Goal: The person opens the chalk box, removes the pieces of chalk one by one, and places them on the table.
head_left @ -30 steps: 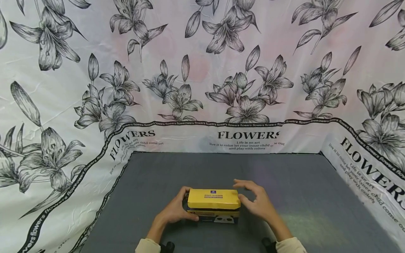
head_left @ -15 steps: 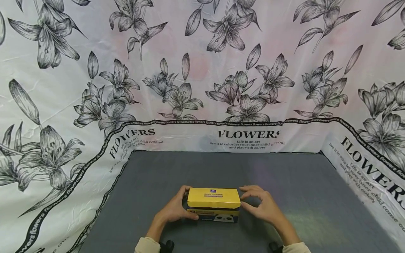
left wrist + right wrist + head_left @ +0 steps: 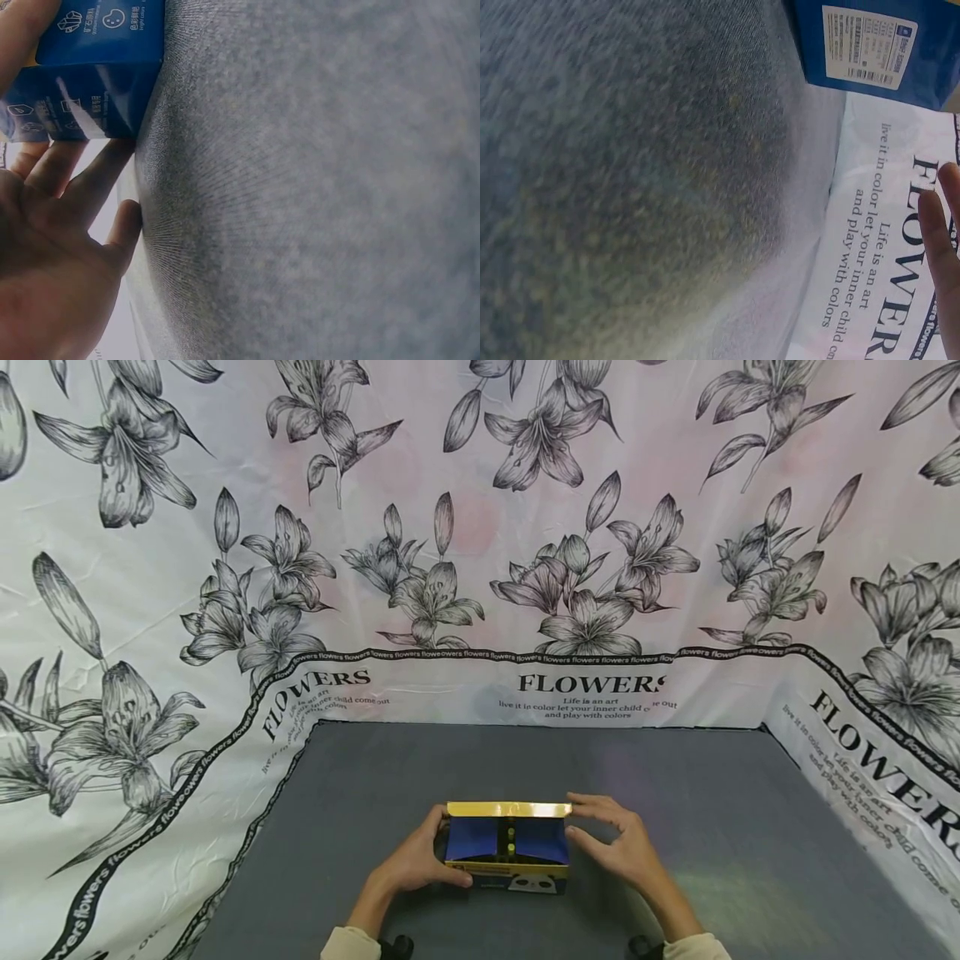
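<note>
A blue and yellow cardboard box [image 3: 498,878] with a panda picture stands on the grey table. Its yellow lid [image 3: 509,809] is raised at the back. Below it two blue inner flaps show, with small yellow-green ends [image 3: 512,839] in the dark gap between them. My left hand [image 3: 412,857] grips the left end, thumb along the front and fingers at the end face, as the left wrist view also shows. At the right end is my right hand [image 3: 618,847], index fingertip by the lid's corner and thumb tip by the flap. Two straight fingers [image 3: 939,232] show apart from the box in the right wrist view.
The grey tabletop [image 3: 375,768] spreads around the box. White sheeting [image 3: 435,693] printed with lilies and "FLOWERS" lettering rises along the back and both sides. A white label [image 3: 870,46] is stuck on the box's right end.
The box's yellow lid has swung up and back, uncovering the blue flaps inside. My right hand moved slightly outward, then back toward the lid's corner. My left hand has kept its grip.
</note>
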Motion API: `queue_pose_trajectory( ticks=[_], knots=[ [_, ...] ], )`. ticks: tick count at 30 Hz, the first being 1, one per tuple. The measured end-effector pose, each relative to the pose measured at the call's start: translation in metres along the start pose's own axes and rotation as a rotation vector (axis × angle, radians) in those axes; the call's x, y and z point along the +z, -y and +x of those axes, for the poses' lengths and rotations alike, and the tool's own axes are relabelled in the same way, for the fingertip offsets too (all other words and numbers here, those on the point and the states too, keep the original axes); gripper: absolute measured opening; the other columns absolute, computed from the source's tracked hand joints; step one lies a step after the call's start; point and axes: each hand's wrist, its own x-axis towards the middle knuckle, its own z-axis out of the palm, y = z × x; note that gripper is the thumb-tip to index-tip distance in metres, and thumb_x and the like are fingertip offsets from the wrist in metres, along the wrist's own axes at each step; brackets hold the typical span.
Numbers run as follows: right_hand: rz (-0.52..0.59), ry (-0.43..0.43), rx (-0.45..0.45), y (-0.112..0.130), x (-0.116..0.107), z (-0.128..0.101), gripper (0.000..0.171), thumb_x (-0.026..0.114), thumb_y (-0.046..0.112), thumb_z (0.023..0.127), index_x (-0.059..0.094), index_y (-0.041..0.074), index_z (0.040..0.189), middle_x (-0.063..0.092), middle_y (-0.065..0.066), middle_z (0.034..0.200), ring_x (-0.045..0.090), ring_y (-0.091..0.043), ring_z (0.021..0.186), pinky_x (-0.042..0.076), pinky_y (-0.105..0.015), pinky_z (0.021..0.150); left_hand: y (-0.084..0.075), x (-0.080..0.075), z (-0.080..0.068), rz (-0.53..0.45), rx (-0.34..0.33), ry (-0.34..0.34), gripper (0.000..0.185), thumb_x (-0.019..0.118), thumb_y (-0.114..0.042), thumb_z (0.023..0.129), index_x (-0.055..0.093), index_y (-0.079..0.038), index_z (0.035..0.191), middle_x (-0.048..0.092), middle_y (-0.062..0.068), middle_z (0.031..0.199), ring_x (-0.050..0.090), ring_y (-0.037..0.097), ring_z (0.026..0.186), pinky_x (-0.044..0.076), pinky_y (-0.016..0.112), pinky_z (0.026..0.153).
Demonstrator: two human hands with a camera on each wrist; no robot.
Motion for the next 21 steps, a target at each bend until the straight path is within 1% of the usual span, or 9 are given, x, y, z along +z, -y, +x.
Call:
queue_pose_trajectory(
  ticks=[2, 5, 9, 11, 14, 18, 21],
  knots=[
    [-0.01, -0.016, 0.002, 0.002, 0.002, 0.002, 0.033, 0.083, 0.012, 0.084, 0.078, 0.018, 0.116, 0.071, -0.01, 0.13, 0.064, -0.015, 0.121, 0.053, -0.032, 0.097, 0.0, 0.0, -0.001, 0.017, -0.017, -0.006, 0.1, 0.092, -0.032, 0.074, 0.031, -0.013, 0.151, 0.034, 0.021, 0.16, 0.032, 0.047, 0.149, 0.036, 0.066, 0.111],
    [-0.037, -0.038, -0.006, 0.003, 0.005, 0.006, 0.035, 0.083, 0.013, 0.084, 0.078, 0.018, 0.118, 0.07, -0.009, 0.132, 0.064, -0.016, 0.121, 0.054, -0.038, 0.097, 0.001, 0.001, -0.001, 0.02, -0.021, -0.007, 0.101, 0.092, -0.033, 0.074, 0.031, -0.013, 0.152, 0.033, 0.021, 0.161, 0.032, 0.046, 0.149, 0.036, 0.066, 0.111],
    [-0.077, -0.077, -0.018, 0.001, 0.01, 0.011, 0.039, 0.083, 0.011, 0.083, 0.076, 0.018, 0.121, 0.069, -0.006, 0.133, 0.064, -0.023, 0.121, 0.054, -0.05, 0.095, 0.001, 0.001, -0.001, 0.008, 0.011, -0.004, 0.097, 0.092, -0.032, 0.073, 0.034, -0.014, 0.149, 0.039, 0.017, 0.156, 0.035, 0.045, 0.147, 0.036, 0.065, 0.111],
    [-0.09, -0.088, -0.029, -0.001, 0.013, 0.013, 0.042, 0.083, 0.008, 0.083, 0.075, 0.017, 0.123, 0.068, -0.007, 0.135, 0.062, -0.027, 0.123, 0.054, -0.053, 0.094, 0.001, 0.001, 0.0, -0.002, 0.02, -0.004, 0.096, 0.092, -0.031, 0.073, 0.035, -0.015, 0.148, 0.042, 0.015, 0.154, 0.037, 0.044, 0.147, 0.036, 0.064, 0.112],
    [-0.1, -0.091, -0.036, -0.004, 0.016, 0.017, 0.045, 0.082, 0.005, 0.083, 0.073, 0.016, 0.126, 0.065, -0.008, 0.139, 0.06, -0.031, 0.127, 0.053, -0.053, 0.096, 0.002, 0.001, 0.0, -0.004, 0.019, -0.003, 0.096, 0.092, -0.031, 0.073, 0.035, -0.015, 0.148, 0.043, 0.015, 0.152, 0.038, 0.043, 0.146, 0.037, 0.063, 0.112],
    [-0.103, -0.069, -0.01, -0.009, 0.02, 0.022, 0.047, 0.079, 0.006, 0.085, 0.071, 0.017, 0.13, 0.06, -0.01, 0.145, 0.058, -0.031, 0.13, 0.055, -0.045, 0.093, 0.003, 0.001, 0.001, 0.002, 0.016, -0.003, 0.094, 0.092, -0.032, 0.073, 0.035, -0.015, 0.147, 0.044, 0.015, 0.152, 0.039, 0.042, 0.146, 0.037, 0.062, 0.112],
    [-0.081, -0.042, 0.019, -0.013, 0.022, 0.026, 0.047, 0.077, 0.007, 0.088, 0.069, 0.016, 0.133, 0.057, -0.014, 0.148, 0.057, -0.034, 0.131, 0.055, -0.046, 0.09, 0.002, 0.001, 0.001, -0.007, 0.028, -0.002, 0.093, 0.092, -0.029, 0.073, 0.036, -0.014, 0.145, 0.047, 0.014, 0.149, 0.04, 0.041, 0.145, 0.038, 0.06, 0.112]
  ],
)
